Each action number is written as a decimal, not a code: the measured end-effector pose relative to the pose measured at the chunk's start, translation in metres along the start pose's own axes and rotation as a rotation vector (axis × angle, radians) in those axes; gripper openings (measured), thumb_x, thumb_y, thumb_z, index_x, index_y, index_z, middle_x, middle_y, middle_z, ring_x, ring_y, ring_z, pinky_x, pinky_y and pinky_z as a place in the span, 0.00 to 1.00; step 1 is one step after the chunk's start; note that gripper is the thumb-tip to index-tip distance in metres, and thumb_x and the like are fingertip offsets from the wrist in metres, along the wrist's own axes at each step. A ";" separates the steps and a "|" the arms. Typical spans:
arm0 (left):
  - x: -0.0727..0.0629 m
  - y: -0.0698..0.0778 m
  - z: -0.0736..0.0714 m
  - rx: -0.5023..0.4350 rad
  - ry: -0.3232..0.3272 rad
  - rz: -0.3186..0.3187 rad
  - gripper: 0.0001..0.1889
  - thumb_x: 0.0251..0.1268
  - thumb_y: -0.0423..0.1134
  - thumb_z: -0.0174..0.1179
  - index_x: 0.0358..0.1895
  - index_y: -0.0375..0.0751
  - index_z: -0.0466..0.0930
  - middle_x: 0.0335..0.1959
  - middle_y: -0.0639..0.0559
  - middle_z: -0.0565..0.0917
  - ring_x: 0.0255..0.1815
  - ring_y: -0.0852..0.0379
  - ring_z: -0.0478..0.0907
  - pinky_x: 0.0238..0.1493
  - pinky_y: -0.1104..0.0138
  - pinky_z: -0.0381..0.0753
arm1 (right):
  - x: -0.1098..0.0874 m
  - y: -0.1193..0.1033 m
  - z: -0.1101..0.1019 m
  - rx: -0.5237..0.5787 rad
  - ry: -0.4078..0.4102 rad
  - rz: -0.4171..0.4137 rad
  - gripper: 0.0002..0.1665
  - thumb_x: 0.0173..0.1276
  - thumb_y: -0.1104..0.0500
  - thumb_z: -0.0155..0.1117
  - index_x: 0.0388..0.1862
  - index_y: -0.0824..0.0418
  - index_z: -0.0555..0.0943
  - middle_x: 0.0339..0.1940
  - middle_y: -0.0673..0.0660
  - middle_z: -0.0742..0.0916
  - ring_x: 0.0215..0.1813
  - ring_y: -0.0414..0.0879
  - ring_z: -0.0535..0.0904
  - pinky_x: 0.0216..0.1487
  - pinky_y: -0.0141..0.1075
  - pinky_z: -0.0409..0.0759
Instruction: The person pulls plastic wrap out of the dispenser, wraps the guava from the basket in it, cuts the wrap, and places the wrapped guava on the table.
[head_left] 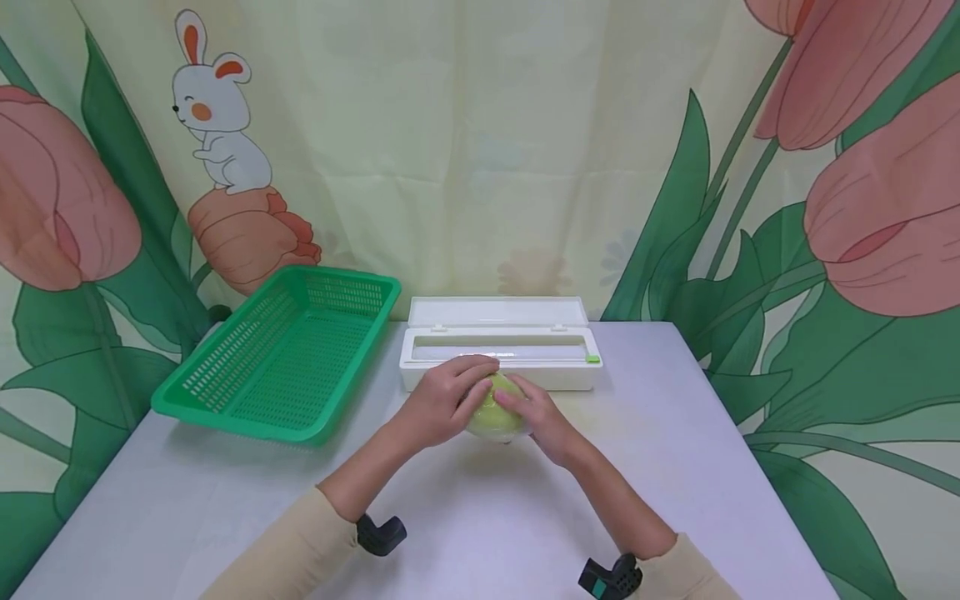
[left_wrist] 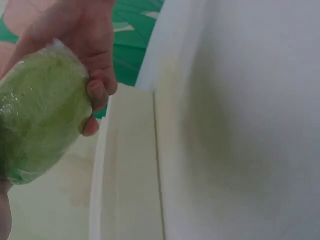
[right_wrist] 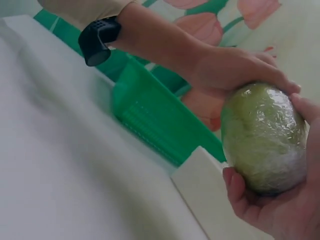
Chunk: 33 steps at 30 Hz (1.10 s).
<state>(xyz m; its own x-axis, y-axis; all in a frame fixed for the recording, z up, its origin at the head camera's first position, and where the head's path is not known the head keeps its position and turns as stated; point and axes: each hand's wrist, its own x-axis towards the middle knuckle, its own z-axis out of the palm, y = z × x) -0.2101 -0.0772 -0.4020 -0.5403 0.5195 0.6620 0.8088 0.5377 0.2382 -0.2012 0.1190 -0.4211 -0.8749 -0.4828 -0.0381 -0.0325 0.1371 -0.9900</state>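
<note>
A rounded, pale green fruit (head_left: 495, 412) wrapped in shiny cling film is held between both hands, above the table. My left hand (head_left: 450, 400) grips it from the left and over the top. On the right side, my right hand (head_left: 546, 421) holds it, thumb on the front; in the right wrist view that hand's fingers (right_wrist: 235, 192) curl under the fruit (right_wrist: 265, 140). The film looks crinkled and lies close to the skin. Just behind the hands stands a white cling film dispenser (head_left: 510, 379), lid raised, with a roll inside and a small green slider (head_left: 592, 359).
A green perforated plastic basket (head_left: 322, 417) rests at the back left of the white table (head_left: 660, 467). Behind the table hangs a curtain (head_left: 450, 167) printed with tulips and a rabbit. Black camera mounts (head_left: 381, 535) sit on both wrists.
</note>
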 end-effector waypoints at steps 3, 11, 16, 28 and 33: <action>0.000 0.003 -0.001 0.105 -0.043 0.025 0.19 0.73 0.42 0.47 0.57 0.36 0.80 0.56 0.45 0.83 0.57 0.51 0.81 0.59 0.62 0.80 | 0.001 -0.003 0.003 -0.046 0.036 0.030 0.25 0.73 0.43 0.47 0.59 0.58 0.71 0.39 0.55 0.80 0.38 0.47 0.78 0.37 0.37 0.79; 0.003 0.010 0.002 0.166 -0.043 -0.039 0.19 0.72 0.40 0.44 0.54 0.39 0.82 0.52 0.47 0.85 0.54 0.52 0.82 0.56 0.61 0.82 | 0.000 -0.013 0.006 -0.084 0.060 0.083 0.27 0.72 0.40 0.47 0.62 0.53 0.70 0.40 0.57 0.81 0.38 0.47 0.79 0.34 0.39 0.82; -0.002 0.003 0.003 -0.062 -0.067 -0.119 0.18 0.74 0.39 0.44 0.58 0.42 0.79 0.56 0.50 0.83 0.60 0.53 0.78 0.62 0.60 0.78 | 0.002 -0.011 0.003 -0.178 0.077 0.062 0.29 0.70 0.40 0.52 0.65 0.50 0.68 0.47 0.57 0.80 0.45 0.47 0.77 0.43 0.37 0.78; -0.016 -0.015 0.009 -0.707 -0.075 -0.697 0.19 0.76 0.48 0.47 0.65 0.55 0.71 0.56 0.46 0.79 0.47 0.52 0.77 0.47 0.65 0.80 | 0.007 -0.011 -0.005 -0.350 0.204 -0.021 0.36 0.63 0.39 0.64 0.68 0.45 0.67 0.58 0.56 0.81 0.53 0.50 0.78 0.48 0.38 0.80; -0.016 -0.012 0.012 -0.734 0.047 -0.775 0.16 0.75 0.44 0.48 0.61 0.52 0.75 0.53 0.46 0.80 0.44 0.54 0.77 0.43 0.65 0.80 | 0.007 -0.006 -0.003 -0.124 0.293 -0.177 0.30 0.74 0.50 0.52 0.72 0.53 0.61 0.67 0.63 0.77 0.71 0.56 0.69 0.69 0.56 0.68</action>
<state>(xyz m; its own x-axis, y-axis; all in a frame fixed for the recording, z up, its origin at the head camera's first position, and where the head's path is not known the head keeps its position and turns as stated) -0.2140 -0.0840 -0.4237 -0.9703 0.1732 0.1691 0.1987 0.1705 0.9651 -0.2082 0.1173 -0.4149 -0.9511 -0.2430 0.1908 -0.2388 0.1861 -0.9531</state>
